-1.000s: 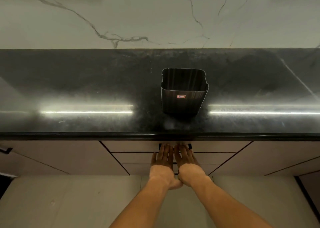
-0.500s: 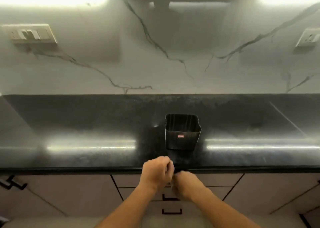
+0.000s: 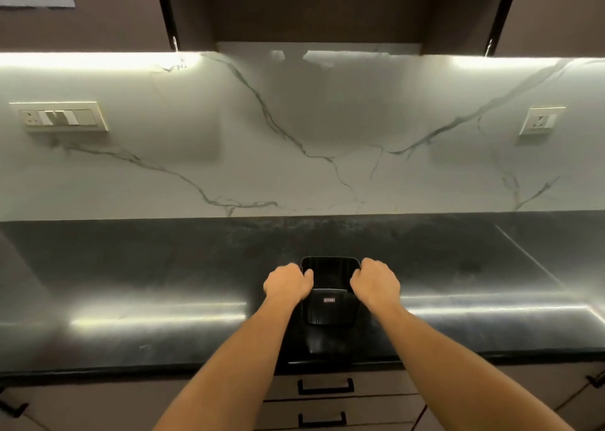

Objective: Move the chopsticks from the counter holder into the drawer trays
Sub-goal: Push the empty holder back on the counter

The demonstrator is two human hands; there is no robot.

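Observation:
A dark, square-mouthed holder (image 3: 330,309) with a small red label stands upright on the black counter (image 3: 163,283), near its front edge. Its inside looks dark and I see no chopsticks in it. My left hand (image 3: 287,285) grips the holder's left rim, fingers curled over the edge. My right hand (image 3: 375,283) grips the right rim in the same way. Below the counter, the top drawer (image 3: 376,385) with its black handle is shut, and no trays show.
A second shut drawer (image 3: 322,419) sits under the first. Cupboard doors flank the drawers on both sides. A marble backsplash (image 3: 327,135) rises behind the counter, with a switch plate (image 3: 59,116) at left and a socket (image 3: 541,121) at right. Dark wall cabinets hang overhead.
Both hands rose from the drawer front below the counter edge to the holder and closed on its rim. The view tilted upward, showing the backsplash and wall cabinets.

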